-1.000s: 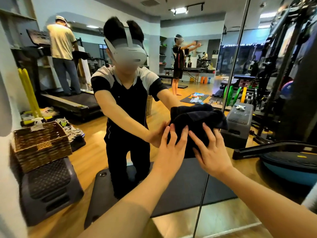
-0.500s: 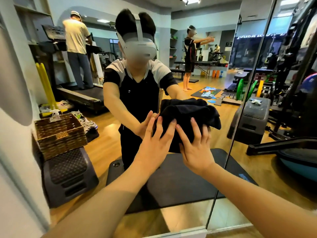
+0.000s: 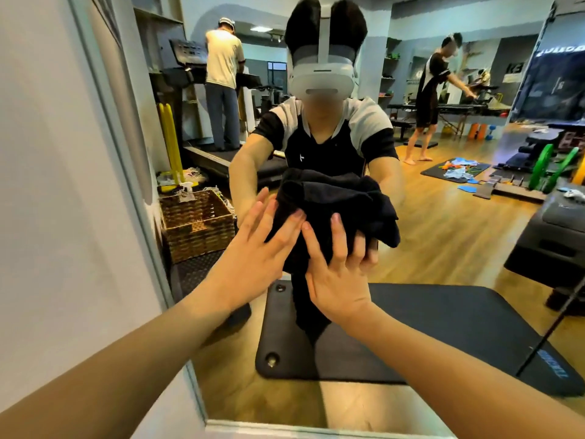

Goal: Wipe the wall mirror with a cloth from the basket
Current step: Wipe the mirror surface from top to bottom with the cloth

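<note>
The wall mirror (image 3: pixel 443 236) fills most of the view and reflects me and the gym behind. A bunched black cloth (image 3: pixel 335 201) is pressed flat against the glass at chest height. My left hand (image 3: pixel 256 248) lies on the cloth's left side with its fingers spread. Just beside it, my right hand (image 3: pixel 338 274) presses the cloth's lower middle, fingers up. Both hands hold the cloth to the mirror. The wicker basket (image 3: pixel 196 223) shows only as a reflection at the left, on a dark step stool.
A white wall (image 3: pixel 63 185) borders the mirror's slanted left edge (image 3: pixel 142 217). A dark seam (image 3: pixel 550 327) between mirror panels runs at the right. Reflected: a black floor mat (image 3: pixel 443 327), a person on a treadmill, another person standing, weights and benches.
Both hands and the cloth have slid left across the glass, away from the panel seam and toward the mirror's left edge. The cloth stays pressed under both hands.
</note>
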A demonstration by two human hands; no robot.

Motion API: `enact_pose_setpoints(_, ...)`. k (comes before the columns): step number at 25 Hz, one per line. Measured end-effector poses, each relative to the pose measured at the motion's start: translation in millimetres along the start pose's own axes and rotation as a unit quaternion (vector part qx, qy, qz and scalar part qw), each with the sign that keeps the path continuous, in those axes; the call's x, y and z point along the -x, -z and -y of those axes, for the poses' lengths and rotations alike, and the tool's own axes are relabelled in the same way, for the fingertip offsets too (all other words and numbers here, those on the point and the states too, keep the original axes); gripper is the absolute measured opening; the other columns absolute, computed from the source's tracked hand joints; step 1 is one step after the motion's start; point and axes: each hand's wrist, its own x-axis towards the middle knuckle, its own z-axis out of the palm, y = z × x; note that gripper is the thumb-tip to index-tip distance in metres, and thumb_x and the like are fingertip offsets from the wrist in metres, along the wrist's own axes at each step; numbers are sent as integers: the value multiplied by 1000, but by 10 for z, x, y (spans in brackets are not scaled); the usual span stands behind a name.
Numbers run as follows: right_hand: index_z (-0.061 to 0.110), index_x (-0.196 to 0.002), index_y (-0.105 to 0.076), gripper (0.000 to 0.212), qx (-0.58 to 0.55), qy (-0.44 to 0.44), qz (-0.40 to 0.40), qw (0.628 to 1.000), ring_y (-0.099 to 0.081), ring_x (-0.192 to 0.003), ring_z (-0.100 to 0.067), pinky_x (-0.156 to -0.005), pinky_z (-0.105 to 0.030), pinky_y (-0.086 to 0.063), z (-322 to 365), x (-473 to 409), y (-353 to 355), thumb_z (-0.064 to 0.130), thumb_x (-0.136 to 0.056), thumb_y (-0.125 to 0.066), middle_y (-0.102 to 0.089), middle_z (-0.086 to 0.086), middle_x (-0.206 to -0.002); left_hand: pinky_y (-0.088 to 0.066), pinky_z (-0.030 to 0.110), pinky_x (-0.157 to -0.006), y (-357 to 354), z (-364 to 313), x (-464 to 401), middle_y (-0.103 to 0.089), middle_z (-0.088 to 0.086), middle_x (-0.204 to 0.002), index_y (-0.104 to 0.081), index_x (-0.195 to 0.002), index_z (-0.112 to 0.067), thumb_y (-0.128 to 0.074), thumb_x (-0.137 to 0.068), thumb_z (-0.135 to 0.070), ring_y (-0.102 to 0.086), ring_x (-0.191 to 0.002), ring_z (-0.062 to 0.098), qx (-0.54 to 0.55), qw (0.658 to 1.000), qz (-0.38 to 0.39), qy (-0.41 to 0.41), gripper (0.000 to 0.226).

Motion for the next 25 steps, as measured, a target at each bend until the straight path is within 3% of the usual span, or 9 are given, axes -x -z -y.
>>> enact_pose_setpoints(4,29,-163,-17,71,-14,-7,6,1000,-8,-143,-45,-114,-66,-20,453,-101,-160,35,-97,-45,2,-14,-164,-17,63,-122,-1,327,318,-13,21,-165,-29,-156,0,-61,-95,-36,-14,-148,55,-23,999,19,13,78)
enact_pose_setpoints(8,27,-163,-16,76,-26,9,26,999,-2,-143,-46,-117,-67,-11,871,-215,-271,36,-94,-46,3,-15,-163,-5,62,-124,-22,621,655,-9,23,-165,-18,-158,1,-59,-96,-34,-10,-150,54,-32,999,26,24,82)
enact_pose_setpoints(11,26,-162,-20,79,-14,20,22,999,-2,-143,-46,-118,-66,-8,1156,-304,-343,32,-91,-53,3,-16,-163,-9,65,-122,-45,835,893,-9,24,-166,-9,-159,2,-52,-99,-36,-6,-150,53,-43,997,47,31,83)
enact_pose_setpoints(15,26,-163,-26,81,3,24,8,1000,-7,-142,-44,-116,-63,-12,1525,-372,-482,29,-89,-58,1,-15,-164,-14,66,-121,-114,1082,1170,-14,24,-165,-12,-159,2,-40,-104,-30,-16,-148,56,-61,996,47,43,70)
enact_pose_setpoints(19,27,-163,-25,77,1,44,7,999,-5,-144,-42,-118,-61,-9,1828,-449,-602,24,-90,-51,2,-13,-164,-20,69,-118,-153,1270,1423,-17,24,-165,-19,-158,2,-45,-102,-30,-16,-148,56,-53,995,55,66,69)
enact_pose_setpoints(25,27,-162,-29,69,4,53,-19,998,-19,-143,-39,-119,-57,-12,1891,-411,-654,23,-95,-46,-16,-9,-162,-19,70,-117,-247,1182,1507,-8,24,-164,-21,-157,4,-57,-99,-24,-11,-148,55,-21,992,49,113,74)
